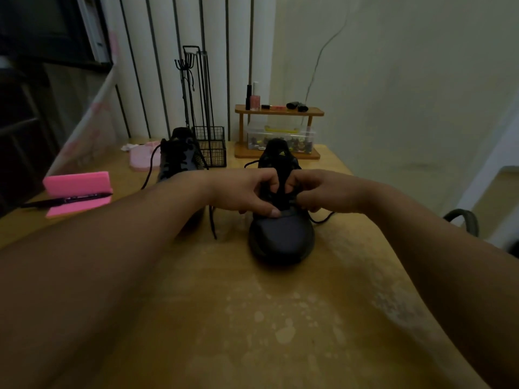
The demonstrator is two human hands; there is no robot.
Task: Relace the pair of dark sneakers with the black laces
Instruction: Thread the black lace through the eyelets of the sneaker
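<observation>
A dark sneaker (282,237) stands in the middle of the wooden table (252,318), toe toward me. My left hand (244,189) and my right hand (317,192) sit on its lacing area, fingers curled around the black lace (323,219), whose ends trail off both sides of the shoe. Exactly which eyelet the fingers work at is hidden by the hands. The second dark sneaker (179,158) stands farther back on the left, partly behind my left forearm, with its own lace (148,172) hanging loose.
A pink case (78,192) with a pen (64,200) lies at the left edge. Behind the shoes are a black wire basket (210,150), a pink dish (141,158) and a small wooden shelf (278,110) with bottles and a clear box. A chair back (463,220) shows at the right.
</observation>
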